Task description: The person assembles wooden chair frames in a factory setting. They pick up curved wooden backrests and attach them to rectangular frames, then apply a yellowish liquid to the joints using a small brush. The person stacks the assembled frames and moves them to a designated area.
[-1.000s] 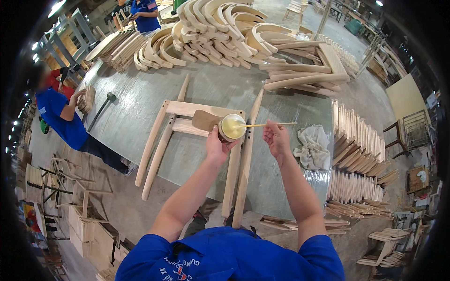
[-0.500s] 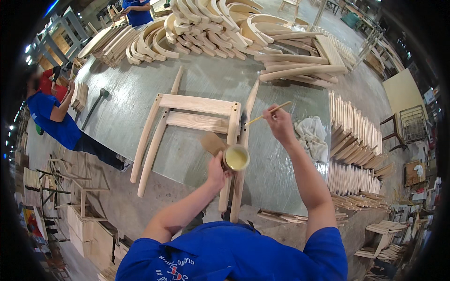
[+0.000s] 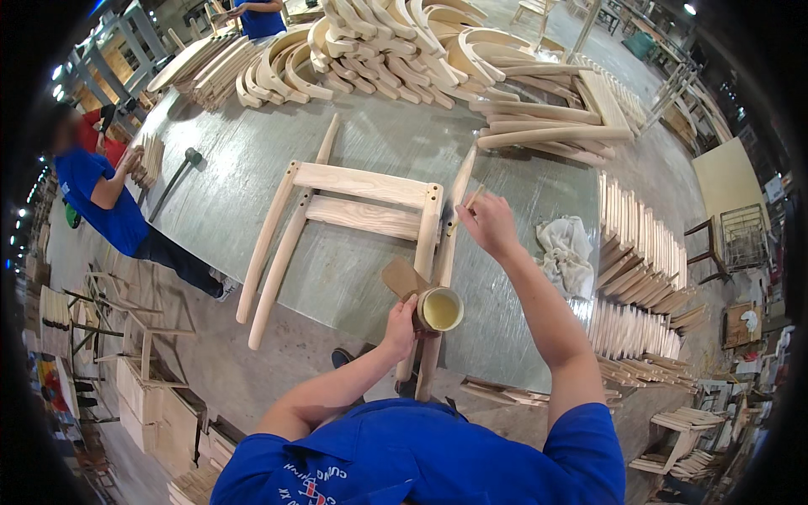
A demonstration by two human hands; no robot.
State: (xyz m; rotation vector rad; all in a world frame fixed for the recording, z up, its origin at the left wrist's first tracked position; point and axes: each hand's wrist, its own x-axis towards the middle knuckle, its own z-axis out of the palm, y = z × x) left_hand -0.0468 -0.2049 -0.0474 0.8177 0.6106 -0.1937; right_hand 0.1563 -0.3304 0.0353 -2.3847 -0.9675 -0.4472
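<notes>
My left hand (image 3: 401, 324) grips a small round cup of pale yellow glue (image 3: 440, 309) with a wooden paddle-like piece (image 3: 402, 276) beside it, over the near table edge. My right hand (image 3: 489, 224) holds a thin wooden stick (image 3: 473, 199), its tip at a long loose wooden leg (image 3: 448, 244). That leg lies right beside a part-built chair frame (image 3: 362, 199) of pale wood: two cross rails joined to long legs, flat on the grey table (image 3: 252, 168).
A crumpled white rag (image 3: 566, 247) lies right of my right hand. Stacks of flat slats (image 3: 641, 244) fill the right edge, and curved chair parts (image 3: 387, 46) are piled at the far side. A mallet (image 3: 174, 178) rests at left near a person in blue (image 3: 101, 198).
My left hand has lowered the glue cup toward the near table edge. My right hand has moved the stick away from the cup and down onto the loose leg.
</notes>
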